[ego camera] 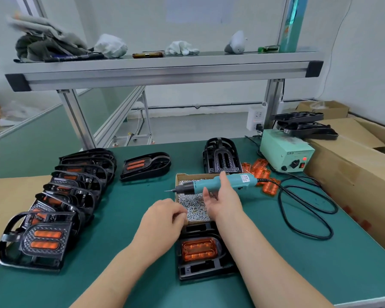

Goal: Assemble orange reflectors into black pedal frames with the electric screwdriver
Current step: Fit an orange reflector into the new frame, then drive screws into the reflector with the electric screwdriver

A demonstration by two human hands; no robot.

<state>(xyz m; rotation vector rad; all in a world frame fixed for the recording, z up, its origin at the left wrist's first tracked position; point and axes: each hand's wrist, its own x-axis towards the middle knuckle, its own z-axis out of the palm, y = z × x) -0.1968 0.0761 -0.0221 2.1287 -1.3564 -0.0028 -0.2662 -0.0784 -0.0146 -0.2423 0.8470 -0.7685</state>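
Note:
A black pedal frame (201, 268) lies in front of me on the green mat, with an orange reflector (198, 250) seated in it. Just beyond it is a small cardboard box of screws (195, 204). My left hand (162, 218) has its fingers curled at the box's left edge and pinches at the screws; the fingertips are hidden. My right hand (225, 201) grips the teal electric screwdriver (242, 180) level over the box, bit pointing left. An empty frame (222, 158) stands behind the box. Several loose reflectors (262, 173) lie to its right.
A row of several pedals with reflectors (71, 187) runs down the left, and one more (145, 165) lies apart. The screwdriver's power unit (285, 152) and looped black cable (309, 210) are on the right. A large carton (353, 174) there carries stacked frames (302, 127).

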